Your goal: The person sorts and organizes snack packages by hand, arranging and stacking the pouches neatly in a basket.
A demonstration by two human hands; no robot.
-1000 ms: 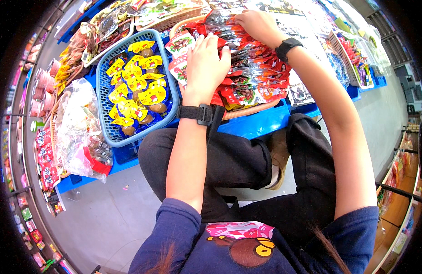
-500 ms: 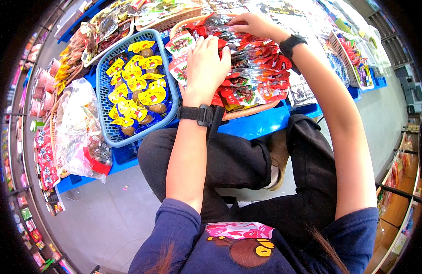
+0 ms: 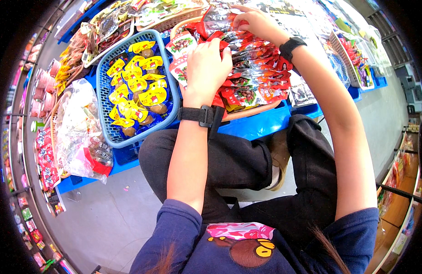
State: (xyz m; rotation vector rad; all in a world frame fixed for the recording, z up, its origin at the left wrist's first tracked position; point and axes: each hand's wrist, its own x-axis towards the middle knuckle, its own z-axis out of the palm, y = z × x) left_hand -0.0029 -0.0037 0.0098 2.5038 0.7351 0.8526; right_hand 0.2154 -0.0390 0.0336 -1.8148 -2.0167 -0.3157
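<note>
The left hand (image 3: 206,64) presses flat, fingers spread, on red snack packets (image 3: 256,77); the right hand (image 3: 250,20) pinches one. They look light, slippery, crinkly: best gripped by the edges.

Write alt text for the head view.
A crouching person's left hand presses on a pile of red and silver snack packets, while the right hand grips packets at its far end. A blue basket of yellow packets sits to the left.
</note>
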